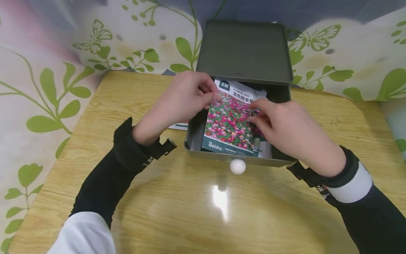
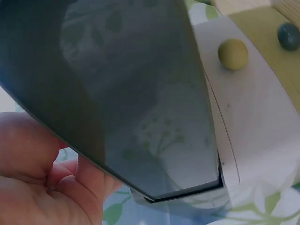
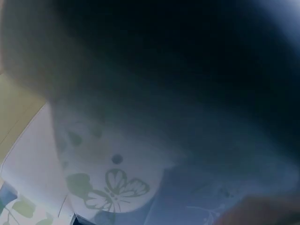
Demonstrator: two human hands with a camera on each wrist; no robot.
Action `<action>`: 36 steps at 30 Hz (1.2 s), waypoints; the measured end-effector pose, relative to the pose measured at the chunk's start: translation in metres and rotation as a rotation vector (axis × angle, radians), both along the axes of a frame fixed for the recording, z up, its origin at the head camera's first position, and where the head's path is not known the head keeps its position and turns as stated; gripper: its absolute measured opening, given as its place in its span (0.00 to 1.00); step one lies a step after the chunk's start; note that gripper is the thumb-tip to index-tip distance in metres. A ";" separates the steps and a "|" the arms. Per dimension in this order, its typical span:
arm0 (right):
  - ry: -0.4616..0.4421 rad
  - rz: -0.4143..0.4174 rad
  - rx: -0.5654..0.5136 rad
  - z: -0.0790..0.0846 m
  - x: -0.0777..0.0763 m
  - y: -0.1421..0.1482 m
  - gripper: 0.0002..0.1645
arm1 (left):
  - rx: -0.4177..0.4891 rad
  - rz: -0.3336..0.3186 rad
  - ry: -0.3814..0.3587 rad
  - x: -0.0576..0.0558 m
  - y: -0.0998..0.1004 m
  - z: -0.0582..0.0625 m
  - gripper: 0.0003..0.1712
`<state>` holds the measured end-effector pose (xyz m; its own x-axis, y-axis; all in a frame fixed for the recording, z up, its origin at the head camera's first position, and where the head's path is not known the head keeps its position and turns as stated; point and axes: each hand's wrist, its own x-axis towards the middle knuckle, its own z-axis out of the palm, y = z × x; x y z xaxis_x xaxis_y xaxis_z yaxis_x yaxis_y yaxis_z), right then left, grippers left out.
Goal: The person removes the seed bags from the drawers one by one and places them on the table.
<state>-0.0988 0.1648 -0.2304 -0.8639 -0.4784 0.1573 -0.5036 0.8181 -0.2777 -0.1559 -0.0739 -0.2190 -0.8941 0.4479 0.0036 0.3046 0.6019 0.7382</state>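
Note:
In the head view a flower seed packet point(image 1: 229, 121), printed with pink and white flowers, lies in the pulled-out drawer of a dark green box point(image 1: 245, 51). My left hand point(image 1: 185, 95) pinches the packet's upper left edge between thumb and fingers. At its right edge, my right hand point(image 1: 282, 123) grips it with bent fingertips. Another packet point(image 1: 263, 150) shows partly from underneath. The drawer point(image 1: 209, 155) has a round white knob point(image 1: 238, 166) on its front. The left wrist view shows a smooth dark green panel point(image 2: 140, 103) covering part of the left hand point(image 2: 56, 183).
Part of another printed packet point(image 1: 179, 126) lies on the wooden table point(image 1: 177, 204) left of the drawer. A leaf-and-butterfly patterned sheet point(image 1: 133, 46) stands behind. The left wrist view shows a yellowish ball-shaped knob point(image 2: 233, 54) and a dark one point(image 2: 288, 36). A dark blur fills much of the right wrist view.

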 end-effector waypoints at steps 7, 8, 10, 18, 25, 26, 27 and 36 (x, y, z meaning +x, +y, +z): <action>-0.015 0.026 0.004 0.002 -0.001 0.001 0.13 | 0.147 0.016 -0.105 -0.005 -0.002 -0.002 0.06; -0.029 0.024 -0.003 0.002 -0.001 0.001 0.13 | 0.155 0.020 -0.115 -0.006 -0.003 -0.002 0.06; -0.062 0.006 -0.021 0.004 -0.001 0.002 0.14 | 0.168 0.029 -0.135 -0.006 -0.003 -0.002 0.06; -0.172 -0.120 -0.170 0.007 0.001 0.007 0.13 | 0.138 0.033 -0.117 -0.002 -0.005 -0.002 0.07; -0.160 -0.153 -0.245 0.007 0.006 0.012 0.13 | 0.103 0.024 -0.107 0.007 -0.009 0.001 0.10; -0.149 -0.157 -0.248 0.007 0.007 0.012 0.13 | 0.102 0.023 -0.106 0.009 -0.010 0.001 0.11; -0.135 -0.158 -0.253 0.007 0.008 0.012 0.12 | 0.101 0.022 -0.106 0.011 -0.011 0.001 0.11; -0.038 -0.141 -0.385 0.012 0.024 0.004 0.05 | 0.224 0.000 -0.155 0.028 -0.020 0.005 0.17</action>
